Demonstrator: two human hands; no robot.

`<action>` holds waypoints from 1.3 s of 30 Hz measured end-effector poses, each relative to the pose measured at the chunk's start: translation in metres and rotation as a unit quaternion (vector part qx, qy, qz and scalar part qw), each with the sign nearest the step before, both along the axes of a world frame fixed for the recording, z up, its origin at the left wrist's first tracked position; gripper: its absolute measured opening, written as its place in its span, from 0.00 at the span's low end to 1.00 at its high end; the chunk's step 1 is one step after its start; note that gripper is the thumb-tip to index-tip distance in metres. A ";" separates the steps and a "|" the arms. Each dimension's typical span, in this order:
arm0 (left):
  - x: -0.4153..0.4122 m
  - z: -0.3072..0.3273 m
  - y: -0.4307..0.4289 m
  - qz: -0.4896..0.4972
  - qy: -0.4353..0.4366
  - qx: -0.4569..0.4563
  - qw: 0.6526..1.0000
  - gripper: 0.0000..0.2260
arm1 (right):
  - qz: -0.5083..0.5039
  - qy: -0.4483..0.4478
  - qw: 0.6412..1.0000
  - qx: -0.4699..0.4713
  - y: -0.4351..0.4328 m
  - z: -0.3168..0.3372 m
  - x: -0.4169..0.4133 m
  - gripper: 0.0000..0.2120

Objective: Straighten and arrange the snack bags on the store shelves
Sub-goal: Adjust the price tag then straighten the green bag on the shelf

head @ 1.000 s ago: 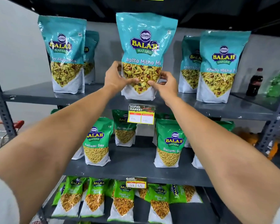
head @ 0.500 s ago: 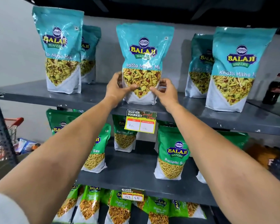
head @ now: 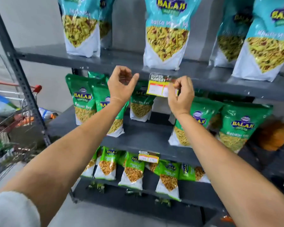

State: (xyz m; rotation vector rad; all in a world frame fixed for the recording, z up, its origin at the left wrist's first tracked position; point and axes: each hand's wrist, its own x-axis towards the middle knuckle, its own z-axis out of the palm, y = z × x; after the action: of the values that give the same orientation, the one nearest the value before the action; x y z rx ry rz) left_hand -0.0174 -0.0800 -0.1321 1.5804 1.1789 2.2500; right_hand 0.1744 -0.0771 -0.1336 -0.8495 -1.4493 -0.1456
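Note:
A teal Balaji snack bag (head: pixel 166 38) stands upright at the middle of the top shelf (head: pixel 121 63), with nothing touching it. More teal bags stand at the left (head: pixel 80 30) and right (head: pixel 266 46). My left hand (head: pixel 121 86) hovers below the shelf edge with its fingers loosely curled and apart, holding nothing. My right hand (head: pixel 180 94) is raised in front of the right end of a yellow price tag (head: pixel 156 89), fingers loosely curled, and I see nothing in it. Green Ratlami Sev bags (head: pixel 83 102) stand on the middle shelf behind my hands.
Smaller green bags (head: pixel 133 171) lean in a row on the lower shelf under a second price tag (head: pixel 148 157). A grey shelf upright (head: pixel 23 89) runs down the left. Beyond it a shopping cart (head: pixel 10 122) holds goods. Orange packs (head: pixel 275 135) lie at the right.
Both hands have let go of the middle teal bag and dropped below the top shelf's edge. The bag stays upright. The camera has tilted down and moved closer.

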 end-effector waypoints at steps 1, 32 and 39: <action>-0.005 -0.019 -0.004 0.004 0.007 -0.018 1.000 0.12 | 0.000 -0.008 1.000 -0.024 -0.005 -0.022 -0.005 0.08; -0.155 -0.204 0.070 -0.056 0.109 -0.401 0.908 0.38 | 0.085 0.016 0.828 -0.554 0.073 -0.206 -0.184 0.29; -0.105 -0.179 0.083 -0.084 0.118 -0.369 0.918 0.37 | 0.066 0.018 0.853 -0.518 0.078 -0.183 -0.128 0.29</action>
State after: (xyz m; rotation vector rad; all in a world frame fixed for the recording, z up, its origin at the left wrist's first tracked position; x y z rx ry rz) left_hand -0.1228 0.0029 -0.3114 1.5482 1.6154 1.2747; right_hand 0.0468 0.0007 -0.3166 -1.5876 -1.5086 0.8334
